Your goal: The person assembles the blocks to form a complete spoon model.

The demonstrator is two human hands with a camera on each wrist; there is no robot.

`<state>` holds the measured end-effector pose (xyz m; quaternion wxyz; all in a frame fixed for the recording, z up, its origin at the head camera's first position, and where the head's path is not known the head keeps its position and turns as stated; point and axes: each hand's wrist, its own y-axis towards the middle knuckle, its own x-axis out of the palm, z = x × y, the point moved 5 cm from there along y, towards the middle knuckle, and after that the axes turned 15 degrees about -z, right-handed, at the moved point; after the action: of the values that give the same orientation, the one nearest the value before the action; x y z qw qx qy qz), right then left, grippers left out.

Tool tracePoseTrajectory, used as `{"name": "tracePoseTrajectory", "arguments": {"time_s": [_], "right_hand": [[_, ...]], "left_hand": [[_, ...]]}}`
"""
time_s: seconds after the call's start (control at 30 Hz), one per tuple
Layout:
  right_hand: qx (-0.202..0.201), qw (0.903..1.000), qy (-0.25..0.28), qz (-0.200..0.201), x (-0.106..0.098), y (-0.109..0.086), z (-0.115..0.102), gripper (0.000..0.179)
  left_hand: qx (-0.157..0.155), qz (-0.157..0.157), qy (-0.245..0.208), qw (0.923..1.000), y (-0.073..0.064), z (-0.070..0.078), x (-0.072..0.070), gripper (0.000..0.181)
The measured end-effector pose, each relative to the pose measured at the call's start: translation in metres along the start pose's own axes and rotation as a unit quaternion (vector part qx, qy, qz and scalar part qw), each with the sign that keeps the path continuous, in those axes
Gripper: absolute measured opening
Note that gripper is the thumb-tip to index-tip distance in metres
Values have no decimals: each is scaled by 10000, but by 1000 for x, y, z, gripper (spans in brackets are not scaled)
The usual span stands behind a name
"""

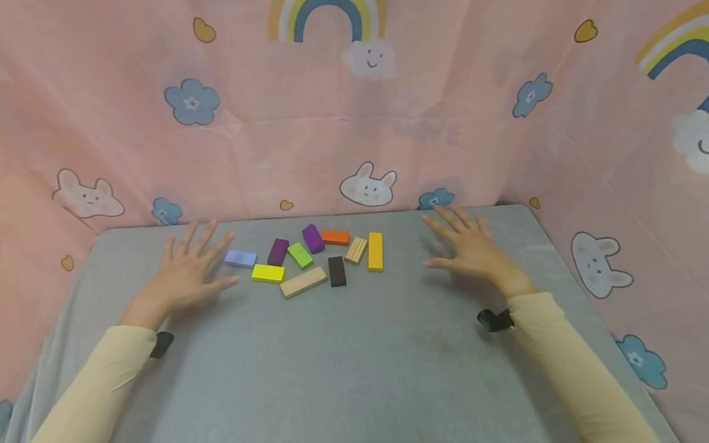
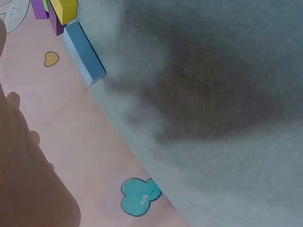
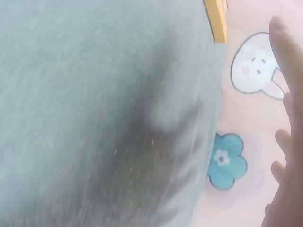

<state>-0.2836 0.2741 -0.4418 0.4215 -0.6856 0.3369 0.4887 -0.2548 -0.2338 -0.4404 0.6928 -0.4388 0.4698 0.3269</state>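
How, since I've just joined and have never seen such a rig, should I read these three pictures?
There is no machine doing the work here, just a person's bare left hand and bare right hand. The wide picture comes from a camera on the person's head, looking forward and down. The other two come from a camera on each wrist, so each shows part of that hand at one edge.

On the grey cloth-covered table lie ten small rectangular blocks: light blue, bright yellow, dark purple, lime green, bright purple, orange, striped tan, long amber, dark brown and long beige. Behind hangs a pink printed cloth.

Neither hand holds anything; both have spread fingers, one on each side of the blocks.
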Motion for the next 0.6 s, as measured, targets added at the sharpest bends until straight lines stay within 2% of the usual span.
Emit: {"name": "tracePoseTrajectory", "arguments": {"time_s": [0.37, 0.6], "right_hand": [[-259, 9996, 43, -47, 0, 19, -18, 98], [-311, 9994, 156, -68, 5, 28, -28, 100]], "left_hand": [[114, -88, -89, 9999, 5, 16, -1, 86], [194, -185, 49, 9996, 15, 24, 5, 88]]}}
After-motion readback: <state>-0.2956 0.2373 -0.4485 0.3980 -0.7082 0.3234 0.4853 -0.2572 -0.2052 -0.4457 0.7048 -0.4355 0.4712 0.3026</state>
